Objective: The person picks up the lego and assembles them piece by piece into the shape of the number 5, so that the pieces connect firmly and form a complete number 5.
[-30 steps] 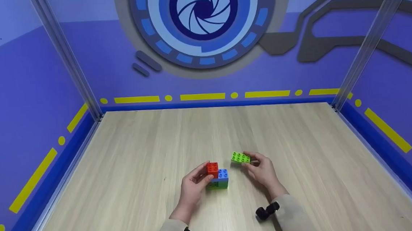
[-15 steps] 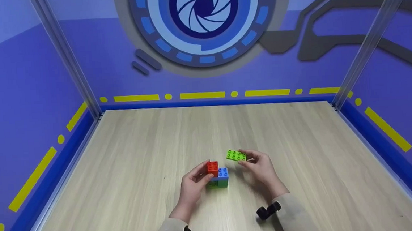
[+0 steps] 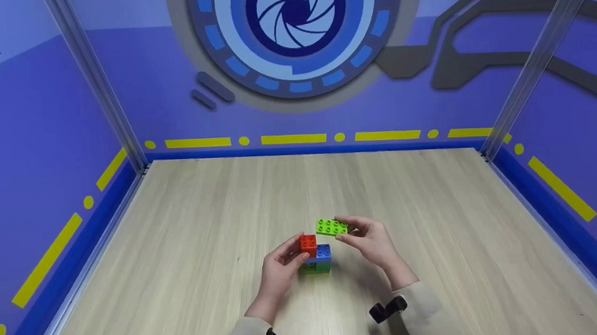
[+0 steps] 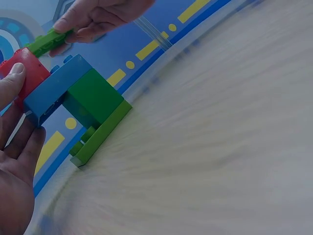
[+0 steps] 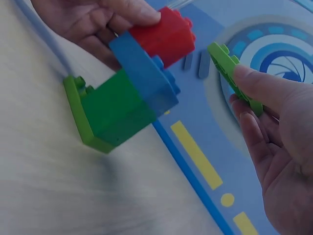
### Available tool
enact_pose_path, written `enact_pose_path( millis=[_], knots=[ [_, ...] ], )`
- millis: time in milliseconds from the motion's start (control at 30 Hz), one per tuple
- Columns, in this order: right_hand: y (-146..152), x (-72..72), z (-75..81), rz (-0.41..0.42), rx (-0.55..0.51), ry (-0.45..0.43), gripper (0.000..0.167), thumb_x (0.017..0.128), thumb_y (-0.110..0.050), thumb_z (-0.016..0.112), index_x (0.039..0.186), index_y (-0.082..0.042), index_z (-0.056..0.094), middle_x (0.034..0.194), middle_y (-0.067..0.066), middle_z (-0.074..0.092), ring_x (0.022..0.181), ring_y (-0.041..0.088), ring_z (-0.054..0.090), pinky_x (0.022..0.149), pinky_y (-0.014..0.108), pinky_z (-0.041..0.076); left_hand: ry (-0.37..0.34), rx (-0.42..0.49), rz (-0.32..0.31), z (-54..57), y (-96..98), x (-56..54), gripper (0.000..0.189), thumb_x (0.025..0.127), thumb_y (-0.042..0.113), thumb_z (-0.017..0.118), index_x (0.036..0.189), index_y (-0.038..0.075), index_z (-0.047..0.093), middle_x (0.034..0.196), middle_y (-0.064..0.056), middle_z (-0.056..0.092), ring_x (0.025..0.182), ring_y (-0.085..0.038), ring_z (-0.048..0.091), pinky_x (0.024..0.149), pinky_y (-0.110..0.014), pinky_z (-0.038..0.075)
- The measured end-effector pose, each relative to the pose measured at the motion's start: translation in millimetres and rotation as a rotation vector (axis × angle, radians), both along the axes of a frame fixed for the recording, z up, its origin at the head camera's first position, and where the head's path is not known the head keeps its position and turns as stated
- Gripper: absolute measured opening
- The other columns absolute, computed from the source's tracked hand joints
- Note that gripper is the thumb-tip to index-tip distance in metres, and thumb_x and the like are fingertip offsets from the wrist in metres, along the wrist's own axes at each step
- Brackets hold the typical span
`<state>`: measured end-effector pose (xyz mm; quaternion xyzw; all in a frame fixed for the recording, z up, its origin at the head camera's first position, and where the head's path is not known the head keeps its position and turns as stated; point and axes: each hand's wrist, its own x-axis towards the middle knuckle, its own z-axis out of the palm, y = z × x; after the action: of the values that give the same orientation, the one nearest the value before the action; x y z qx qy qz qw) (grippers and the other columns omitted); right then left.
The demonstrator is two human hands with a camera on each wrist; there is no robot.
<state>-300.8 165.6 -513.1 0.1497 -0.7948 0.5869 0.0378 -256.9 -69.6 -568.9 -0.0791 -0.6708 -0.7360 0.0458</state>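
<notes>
A small stack of toy building bricks stands on the table. From the bottom it has a light green plate (image 4: 103, 134), a dark green brick (image 5: 116, 108), a blue brick (image 5: 146, 73) and a red brick (image 3: 308, 244). The red one covers the blue brick's left half; studs show on its right half. My left hand (image 3: 279, 271) grips the red brick between thumb and fingers. My right hand (image 3: 372, 241) pinches a light green eight-stud plate (image 3: 330, 227) by its right end, studs up. That plate hangs beyond and slightly right of the red brick, above the table.
The wood-patterned table (image 3: 202, 221) is walled by blue panels with yellow dashes (image 3: 302, 139). Metal posts (image 3: 98, 81) rise at its back corners. Black wrist mounts (image 3: 387, 308) sit at both sleeves.
My right hand has moved left with the light green plate, bringing it from right of the stack to close by the red brick. The left hand keeps its grip and the stack stays put.
</notes>
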Motion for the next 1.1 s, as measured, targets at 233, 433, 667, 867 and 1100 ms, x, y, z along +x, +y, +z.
enact_pose_path(
  millis=[233, 433, 667, 867, 1100],
  knots=[
    [-10, 7.1, 5.1, 0.078, 0.026, -0.006, 0.036, 0.088, -0.007, 0.080, 0.124, -0.004, 0.074, 0.113, 0.017, 0.075, 0.087, 0.009, 0.064, 0.075, 0.016, 0.057, -0.021, 0.002, -0.001, 0.2, -0.1, 0.6, 0.053, 0.093, 0.018, 0.076, 0.143, 0.005, 0.061, 0.142, -0.017, 0.064, 0.130, -0.027, 0.062, 0.104, -0.018, 0.053],
    [-15, 11.9, 7.2, 0.135, 0.053, -0.002, 0.037, 0.089, -0.011, 0.080, 0.125, -0.006, 0.074, 0.118, 0.016, 0.075, 0.090, 0.010, 0.065, 0.079, 0.016, 0.057, -0.034, -0.020, 0.000, -0.1, -0.5, 0.3, 0.051, 0.094, 0.021, 0.075, 0.142, 0.009, 0.062, 0.142, -0.013, 0.065, 0.131, -0.027, 0.062, 0.105, -0.020, 0.053],
    [-20, 13.4, 6.5, 0.157, 0.086, 0.006, 0.037, 0.090, -0.014, 0.080, 0.125, -0.008, 0.074, 0.117, 0.014, 0.076, 0.087, 0.009, 0.066, 0.078, 0.016, 0.058, -0.023, -0.041, -0.005, -1.0, -1.1, 0.5, 0.052, 0.095, 0.022, 0.075, 0.143, 0.008, 0.061, 0.142, -0.014, 0.065, 0.131, -0.027, 0.062, 0.105, -0.021, 0.053],
    [-22, 13.7, 6.3, 0.171, 0.086, 0.016, 0.037, 0.090, -0.012, 0.079, 0.126, -0.005, 0.073, 0.117, 0.016, 0.075, 0.086, 0.008, 0.065, 0.077, 0.016, 0.057, -0.020, -0.039, -0.010, -1.0, -1.2, 1.0, 0.053, 0.095, 0.022, 0.074, 0.144, 0.007, 0.059, 0.143, -0.015, 0.064, 0.131, -0.028, 0.061, 0.106, -0.021, 0.053],
    [-22, 13.3, 7.8, 0.177, 0.099, -0.004, 0.038, 0.091, -0.012, 0.079, 0.127, -0.006, 0.072, 0.118, 0.015, 0.075, 0.084, 0.010, 0.062, 0.073, 0.016, 0.054, -0.026, -0.038, -0.009, -0.7, -1.1, 1.3, 0.053, 0.095, 0.023, 0.074, 0.144, 0.009, 0.060, 0.144, -0.013, 0.064, 0.133, -0.029, 0.061, 0.107, -0.022, 0.053]
  ],
)
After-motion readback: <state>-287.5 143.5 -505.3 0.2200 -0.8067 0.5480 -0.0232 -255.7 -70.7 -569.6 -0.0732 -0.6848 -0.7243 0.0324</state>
